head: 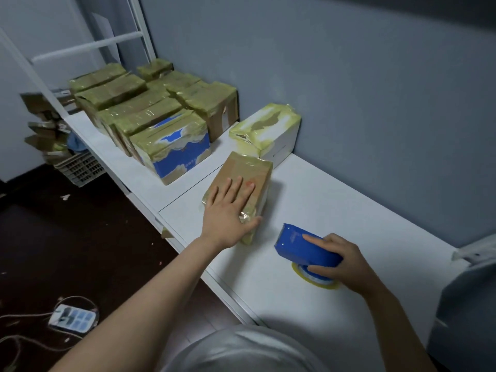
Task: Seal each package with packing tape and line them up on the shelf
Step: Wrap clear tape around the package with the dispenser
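A brown cardboard package (247, 170) wrapped in yellowish tape lies on the white shelf (335, 210). My left hand (228, 210) rests flat on its top, fingers spread, thumb hooked over its near right corner. My right hand (341, 261) grips a blue tape dispenser (300, 245) standing on the shelf to the package's right, its yellow tape roll (316, 277) touching the surface. A taped white box (265, 130) stands just behind the package. Several taped packages (150, 114), one blue and white (174, 149), are lined up at the shelf's far left.
A grey wall (349, 89) backs the shelf. A grey object (464, 304) stands at the right end. Below left, a dark floor holds a power strip (72, 316) with cables, a plastic crate (80, 169) and stacked cardboard (43, 124). White frame bars (88, 47) rise behind.
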